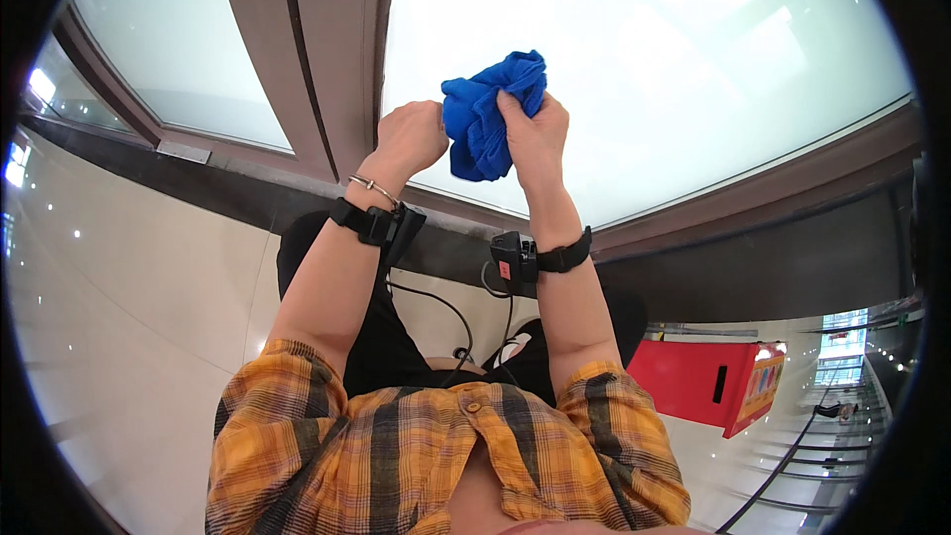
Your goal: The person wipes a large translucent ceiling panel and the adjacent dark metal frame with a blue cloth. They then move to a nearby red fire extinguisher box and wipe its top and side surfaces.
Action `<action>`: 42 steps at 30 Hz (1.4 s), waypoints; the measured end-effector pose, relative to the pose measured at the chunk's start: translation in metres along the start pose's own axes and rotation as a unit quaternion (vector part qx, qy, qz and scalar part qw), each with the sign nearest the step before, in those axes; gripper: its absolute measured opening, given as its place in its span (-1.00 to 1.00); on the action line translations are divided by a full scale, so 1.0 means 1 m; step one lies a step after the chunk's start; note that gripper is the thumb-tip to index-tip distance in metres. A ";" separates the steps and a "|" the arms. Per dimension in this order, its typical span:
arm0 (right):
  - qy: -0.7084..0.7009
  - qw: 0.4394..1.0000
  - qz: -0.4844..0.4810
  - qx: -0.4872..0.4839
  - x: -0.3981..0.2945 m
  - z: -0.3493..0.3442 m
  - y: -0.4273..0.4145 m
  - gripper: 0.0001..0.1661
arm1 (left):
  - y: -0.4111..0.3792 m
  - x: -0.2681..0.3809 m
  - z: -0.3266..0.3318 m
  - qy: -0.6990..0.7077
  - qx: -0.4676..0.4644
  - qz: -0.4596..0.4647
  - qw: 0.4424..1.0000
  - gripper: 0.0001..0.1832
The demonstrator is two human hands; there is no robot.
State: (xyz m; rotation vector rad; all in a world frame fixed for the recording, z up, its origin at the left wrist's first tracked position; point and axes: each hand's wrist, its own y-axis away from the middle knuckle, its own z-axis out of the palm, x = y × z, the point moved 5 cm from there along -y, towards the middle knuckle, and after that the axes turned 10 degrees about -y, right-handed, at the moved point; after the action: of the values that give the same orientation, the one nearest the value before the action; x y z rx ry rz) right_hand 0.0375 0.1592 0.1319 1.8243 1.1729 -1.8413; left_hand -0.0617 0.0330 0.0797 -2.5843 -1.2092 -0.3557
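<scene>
A bunched blue cloth (483,119) is in front of a large frosted glass pane (654,74). My right hand (536,130) grips the cloth's right side, thumb on top of the folds. At the cloth's left edge is my left hand (413,135), a closed fist with its back to the camera; its fingertips are hidden, so whether it holds part of the cloth cannot be told. Each wrist wears a black strap with a small device, and a metal bracelet (374,189) circles the left wrist.
Brown metal frame posts (330,37) stand left of the pane, with a second frosted pane (178,37) beyond. A dark ledge (743,275) runs below. Cables hang from the wrist devices. A red box-like stand (691,379) is on the pale tiled floor (148,275) at right.
</scene>
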 end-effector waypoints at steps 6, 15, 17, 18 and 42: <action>0.143 0.986 0.072 -0.046 0.159 -0.009 0.037 -0.71 | -0.001 -0.007 0.003 -0.010 -0.051 0.000 0.999 -0.79; 0.056 0.998 -0.004 0.010 0.040 -0.028 0.011 -0.76 | -0.003 -0.006 0.006 -0.022 -0.042 0.006 0.999 -0.77; 0.002 0.999 -0.043 0.030 0.000 -0.030 0.000 -0.76 | -0.002 -0.004 0.006 -0.022 -0.040 0.009 0.999 -0.77; -0.002 0.999 -0.032 0.026 0.002 -0.032 -0.001 -0.76 | -0.002 -0.003 0.004 -0.022 -0.043 0.009 0.999 -0.77; 0.108 0.992 0.063 -0.003 0.164 -0.053 0.052 -0.74 | -0.003 0.003 0.007 -0.038 -0.044 0.027 0.998 -0.77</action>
State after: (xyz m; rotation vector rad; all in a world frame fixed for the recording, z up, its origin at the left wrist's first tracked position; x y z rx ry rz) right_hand 0.0858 0.2186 -0.0313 2.0857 1.1016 -1.6011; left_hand -0.0618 0.0393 0.0743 -2.7218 -1.1703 -0.3090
